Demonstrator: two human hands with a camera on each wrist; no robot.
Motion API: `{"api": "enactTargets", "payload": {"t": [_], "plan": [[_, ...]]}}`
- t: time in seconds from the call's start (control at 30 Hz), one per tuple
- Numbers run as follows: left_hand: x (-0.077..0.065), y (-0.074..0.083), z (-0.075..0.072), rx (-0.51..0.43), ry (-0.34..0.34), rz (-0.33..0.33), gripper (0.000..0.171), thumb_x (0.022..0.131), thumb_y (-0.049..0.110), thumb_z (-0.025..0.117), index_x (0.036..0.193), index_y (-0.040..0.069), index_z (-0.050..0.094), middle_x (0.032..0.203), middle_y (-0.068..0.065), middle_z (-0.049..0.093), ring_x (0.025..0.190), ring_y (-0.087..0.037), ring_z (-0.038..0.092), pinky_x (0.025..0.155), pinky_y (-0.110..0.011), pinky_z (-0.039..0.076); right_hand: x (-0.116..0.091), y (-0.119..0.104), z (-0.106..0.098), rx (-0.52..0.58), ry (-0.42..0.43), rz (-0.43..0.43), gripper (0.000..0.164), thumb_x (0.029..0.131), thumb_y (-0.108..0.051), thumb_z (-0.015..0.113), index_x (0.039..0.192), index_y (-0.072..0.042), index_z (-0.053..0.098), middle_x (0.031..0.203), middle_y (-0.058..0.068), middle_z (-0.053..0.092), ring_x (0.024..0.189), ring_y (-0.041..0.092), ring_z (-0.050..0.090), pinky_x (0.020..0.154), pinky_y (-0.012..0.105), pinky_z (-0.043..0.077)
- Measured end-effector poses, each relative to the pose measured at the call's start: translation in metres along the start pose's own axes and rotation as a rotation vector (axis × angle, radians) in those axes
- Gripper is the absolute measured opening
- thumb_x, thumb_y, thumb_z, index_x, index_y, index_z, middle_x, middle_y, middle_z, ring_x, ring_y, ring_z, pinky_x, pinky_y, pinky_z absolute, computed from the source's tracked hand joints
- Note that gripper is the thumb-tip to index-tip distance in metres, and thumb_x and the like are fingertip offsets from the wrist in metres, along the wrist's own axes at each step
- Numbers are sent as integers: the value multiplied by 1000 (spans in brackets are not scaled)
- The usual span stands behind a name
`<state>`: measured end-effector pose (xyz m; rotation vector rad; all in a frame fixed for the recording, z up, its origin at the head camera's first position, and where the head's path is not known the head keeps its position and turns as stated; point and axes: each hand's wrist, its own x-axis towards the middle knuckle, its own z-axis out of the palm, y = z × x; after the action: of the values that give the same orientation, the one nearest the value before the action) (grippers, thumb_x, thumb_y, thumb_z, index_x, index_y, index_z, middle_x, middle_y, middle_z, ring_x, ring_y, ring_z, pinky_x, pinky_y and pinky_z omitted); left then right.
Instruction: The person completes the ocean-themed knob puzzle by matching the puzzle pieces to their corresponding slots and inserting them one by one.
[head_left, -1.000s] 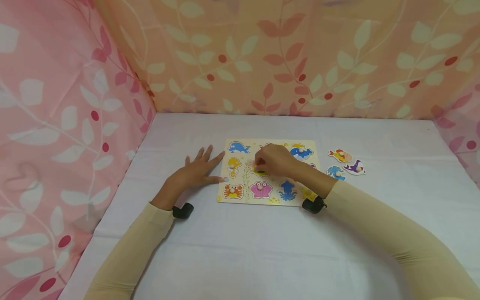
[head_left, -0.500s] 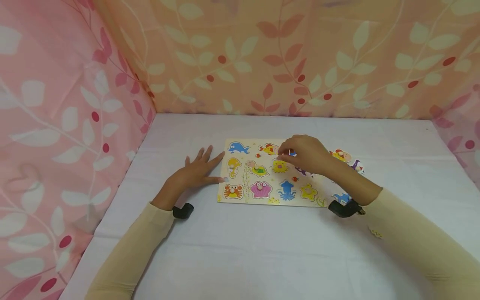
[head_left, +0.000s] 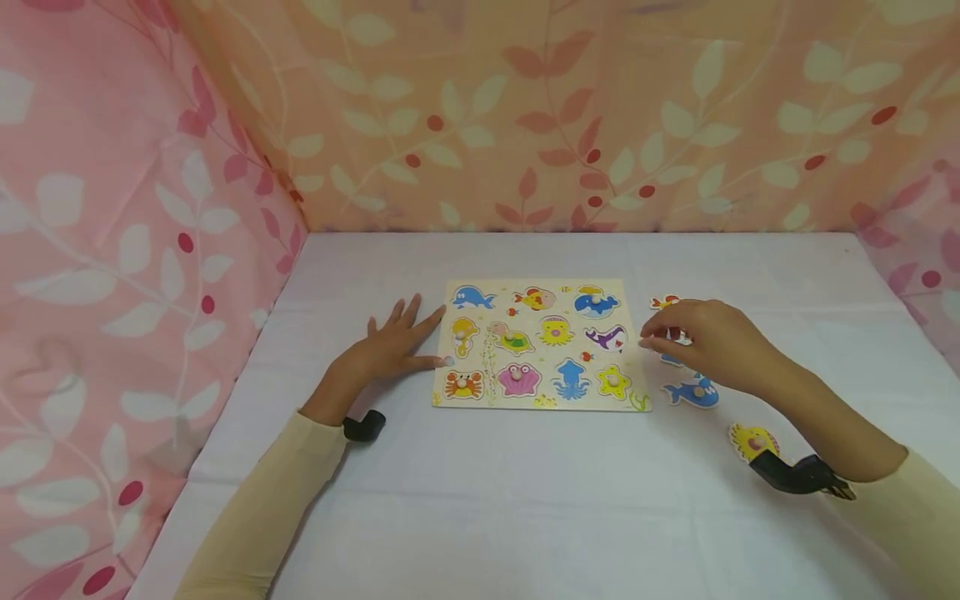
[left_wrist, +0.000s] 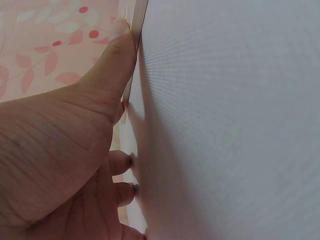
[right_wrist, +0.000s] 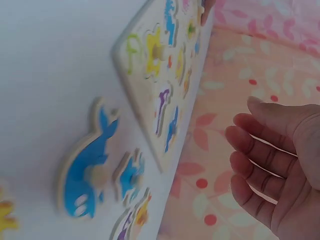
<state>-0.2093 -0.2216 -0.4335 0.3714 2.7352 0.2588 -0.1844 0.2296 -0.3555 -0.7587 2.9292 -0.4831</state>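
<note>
A wooden peg puzzle board printed with sea animals lies flat on the table. My left hand rests at its left side, fingers spread, thumb over the board's edge. My right hand hovers right of the board, above loose pieces, its fingers loosely bent and nothing between them in the right wrist view. Beneath and around it lie a blue dolphin piece, a fish piece, a blue squid piece and a purple piece. The turtle piece sits in the board.
A yellow octopus piece lies nearer, beside the right wrist camera. Crab, shell, starfish, seahorse and whale pieces with knobs sit in the board. Leaf-patterned cloth walls the white table.
My right hand has moved right, from over the turtle piece across the board to above the loose pieces. The left hand stays at the board's edge.
</note>
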Motion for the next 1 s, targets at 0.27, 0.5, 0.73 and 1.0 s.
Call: {"api": "enactTargets", "payload": {"t": [0.27, 0.5, 0.73, 1.0], "plan": [[-1, 0, 0, -47, -11, 49, 97, 90, 68, 62, 164, 33, 10, 170, -15, -8, 154, -41, -11, 111, -78, 0, -45, 25, 2, -11, -21, 54, 20, 87, -24, 83, 105, -16, 79, 79, -11, 63, 73, 13, 52, 59, 25, 45], [-2, 4, -2, -39, -8, 28, 97, 90, 66, 63, 164, 32, 10, 170, -15, -8, 154, -41, -10, 112, -77, 0, -75, 45, 10, 4, 28, 41, 17, 86, -22, 83, 101, -17, 79, 73, -14, 58, 65, 5, 46, 54, 22, 40], [-4, 2, -4, -46, -3, 32, 96, 90, 65, 63, 164, 31, 11, 170, -16, -8, 154, -42, -10, 112, -77, -1, -91, 56, 20, 2, -27, 115, 17, 86, -26, 83, 100, -18, 78, 72, -14, 54, 66, 6, 45, 54, 22, 38], [-5, 0, -3, -66, -10, 42, 94, 92, 64, 62, 164, 32, 11, 169, -15, -10, 154, -41, -12, 112, -77, -2, -110, 67, 27, -5, -121, 174, 15, 82, -32, 85, 91, -25, 75, 70, -16, 54, 67, 2, 45, 56, 23, 38]]}}
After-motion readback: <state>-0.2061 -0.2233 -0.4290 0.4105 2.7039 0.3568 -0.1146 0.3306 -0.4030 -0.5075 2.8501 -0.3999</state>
